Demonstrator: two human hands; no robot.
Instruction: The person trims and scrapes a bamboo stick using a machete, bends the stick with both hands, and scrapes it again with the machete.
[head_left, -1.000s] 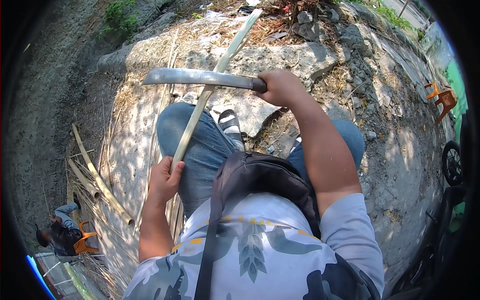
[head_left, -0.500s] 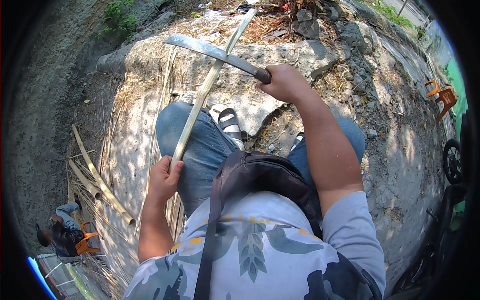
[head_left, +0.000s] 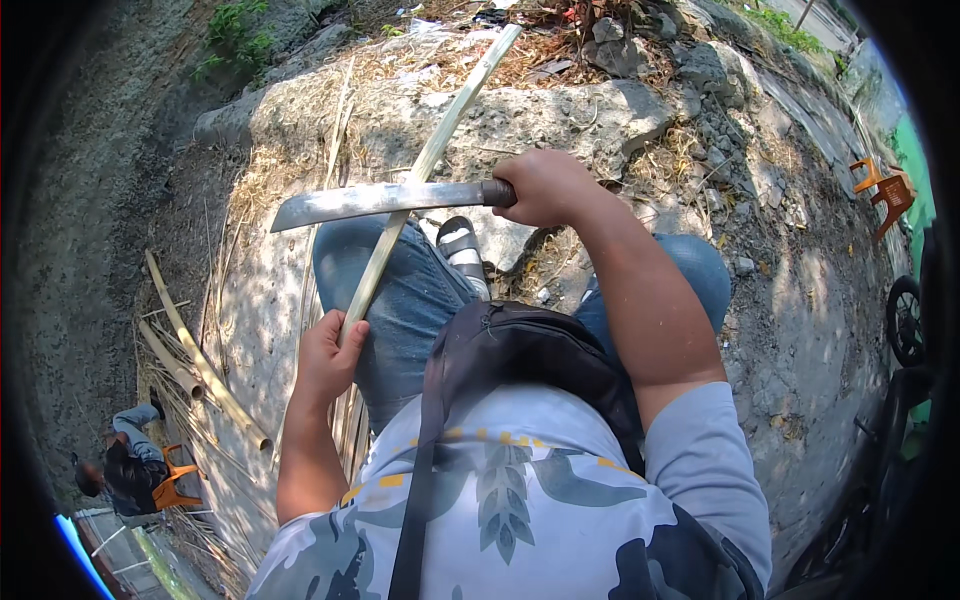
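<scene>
Dappled sunlight [head_left: 816, 285] falls across rough grey ground [head_left: 790, 365], with an orange chair [head_left: 893, 196] at far right.

An outdoor yard or open lot: sun-dappled bare ground [head_left: 800, 350], a broken concrete slab [head_left: 575, 115] near the top, green shrub [head_left: 238, 38] upper left, orange chair [head_left: 893, 192] far right.

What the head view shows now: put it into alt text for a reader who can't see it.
A person's right hand holds a machete across a pale strip, whose near end the left hand grips. Two bamboo-like poles lie on the ground to the left, near another person by an orange chair.
</scene>
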